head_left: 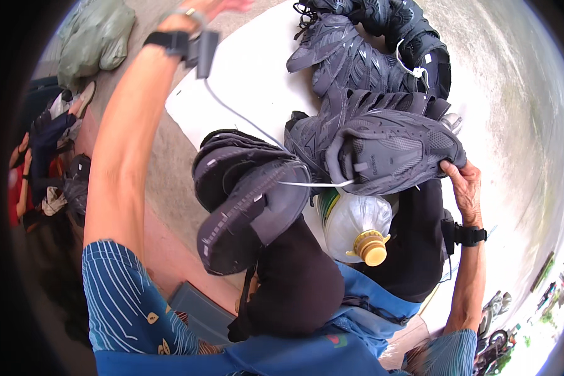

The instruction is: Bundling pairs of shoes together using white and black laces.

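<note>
My right hand [467,188] pinches the toe end of a dark grey shoe upper [388,153], which lies across my right knee with its opening turned toward my left. My left hand [222,6] is raised at the top edge, partly cut off and smeared by motion, so its fingers do not show clearly. Over my left knee lies a stack of black shoe pieces [250,200]. A white cord [313,184] runs between that stack and the grey upper. Between my knees rests a clear plastic bottle [354,219] with a yellow cap.
Beyond the upper, a curved row of nested black shoe uppers [370,62] with a white tie [413,70] lies on a white sheet [232,81]. Grey-green plastic bags [97,41] sit at the far left. Another person [41,150] sits at the left; motorcycles [495,351] stand lower right.
</note>
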Tool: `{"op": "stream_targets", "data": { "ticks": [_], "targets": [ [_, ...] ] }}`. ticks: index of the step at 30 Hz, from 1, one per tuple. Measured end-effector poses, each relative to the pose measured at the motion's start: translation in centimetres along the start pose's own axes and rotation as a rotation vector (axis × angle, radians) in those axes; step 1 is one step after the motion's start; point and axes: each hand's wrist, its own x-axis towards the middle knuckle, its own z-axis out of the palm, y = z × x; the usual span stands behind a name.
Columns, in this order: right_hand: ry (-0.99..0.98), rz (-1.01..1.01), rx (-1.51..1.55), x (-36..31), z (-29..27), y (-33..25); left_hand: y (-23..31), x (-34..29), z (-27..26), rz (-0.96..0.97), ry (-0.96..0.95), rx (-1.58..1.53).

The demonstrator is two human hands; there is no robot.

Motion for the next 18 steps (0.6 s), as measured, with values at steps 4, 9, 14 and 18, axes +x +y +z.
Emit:
{"op": "stream_targets", "data": {
  "ticks": [4,9,14,18],
  "targets": [
    [0.011,0.023,0.074,2.2,-0.1,2.4,-13.5,-5.3,-13.8,-0.372,0.119,-0.018],
    [-0.060,-0.033,0.046,8.0,-2.1,1.6,-21.6,-14.8,-12.1,-0.589,0.150,-0.182],
    [-0.094,-0.025,-0.171,8.1,-5.9,5.7,-20.5,-10.5,-17.4,-0.444,0.653,-0.442],
    [-0.023,0.094,0.185,6.5,-3.8,4.8,-15.9,-9.6,-12.1,-0.451,0.175,-0.133]
  ]
}}
